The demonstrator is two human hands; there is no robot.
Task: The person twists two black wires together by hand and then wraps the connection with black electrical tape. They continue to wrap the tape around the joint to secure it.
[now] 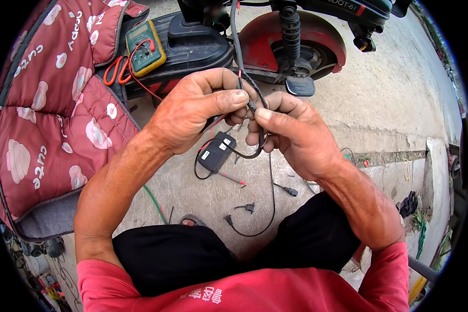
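The left hand (198, 105) and right hand (300, 130) partly hid the dark wires (251, 106) between them, the upper edge cut off the scooter (203, 49), and the multimeter display (138, 34) was illegibly small.

Across the top of the frame stands a scooter, its wheel (317, 58) at upper centre-right and a footrest (300, 86) just below it. At upper left, a multimeter (144, 56) lies on the scooter's deck (197, 54); a quilted cover (47, 119) fills the left side, next to the deck. A cable (236, 39) runs from the top edge down to the left hand (208, 99) and right hand (296, 127), near the centre. Below them, on the ground (390, 99), lies a power adapter (218, 151), with a connector (248, 208) and a plug (291, 191) lower and to its right.
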